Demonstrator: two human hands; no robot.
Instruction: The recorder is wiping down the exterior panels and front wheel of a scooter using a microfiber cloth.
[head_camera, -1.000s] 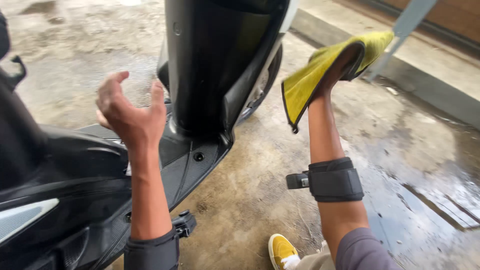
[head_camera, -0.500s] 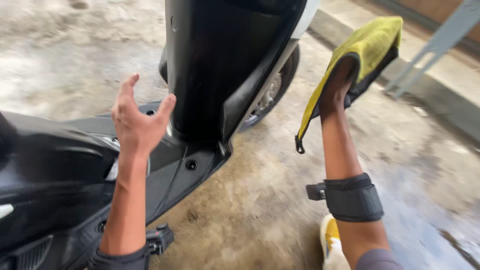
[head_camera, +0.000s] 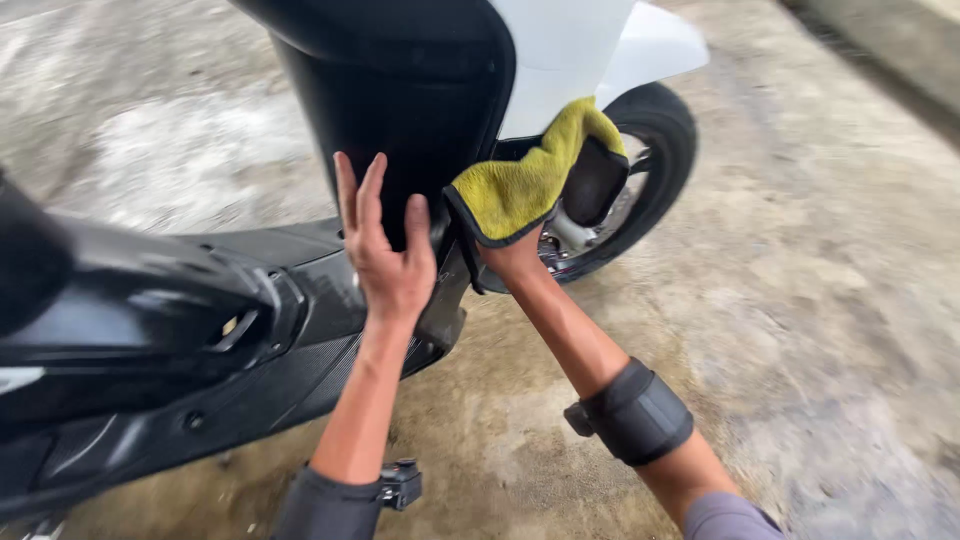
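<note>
A black and white scooter (head_camera: 400, 90) stands in front of me, its black leg shield upright and its footboard (head_camera: 250, 250) low at the left. My left hand (head_camera: 385, 250) is open with fingers spread, palm against the lower edge of the black leg shield. My right hand (head_camera: 515, 255) is wrapped in a yellow cloth (head_camera: 530, 180) with a dark edge and presses it on the shield's right side, beside the front wheel (head_camera: 650, 160). Both forearms wear dark straps.
The ground is wet, rough concrete (head_camera: 800, 300). The scooter's white front panel (head_camera: 590, 50) and fender sit above the wheel. A concrete kerb (head_camera: 890, 40) runs along the top right.
My right hand came down from the upper right and brought the yellow cloth onto the scooter's front near the wheel. My left hand moved in to the leg shield. The view shifted right.
</note>
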